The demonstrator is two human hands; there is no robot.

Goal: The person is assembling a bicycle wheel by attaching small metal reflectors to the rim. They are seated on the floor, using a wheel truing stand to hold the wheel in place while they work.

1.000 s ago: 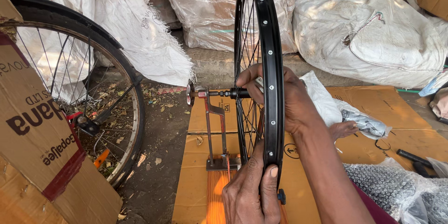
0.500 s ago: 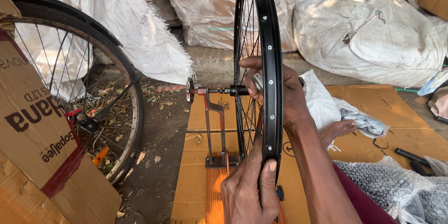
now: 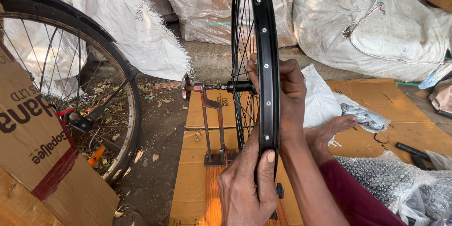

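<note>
- A black bicycle rim (image 3: 268, 65) stands upright in the middle of the scene, edge-on, its axle resting in a small metal stand (image 3: 213, 127) that sits on flattened cardboard (image 3: 372, 108) on the ground.
- The left hand (image 3: 247, 188) is at the near, lower part of the rim, fingers curled closed around it and the thumb pressed flat against the rim's outer face.
- The right hand (image 3: 287, 89) reaches in from the right side, higher up, near the hub; its fingers wrap into the spokes (image 3: 242, 65) beside the rim. How tightly it grips I cannot tell, since the rim hides the fingertips.
- A bare foot (image 3: 332, 131) rests on the cardboard just right of the rim.
- To the left, a complete bicycle wheel (image 3: 117, 94) with a tyre stands behind a cardboard box (image 3: 33, 160).
- White woven sacks (image 3: 376, 28) are piled along the far side.
- A clear bag of small metal parts (image 3: 381, 179) lies at the near right.
</note>
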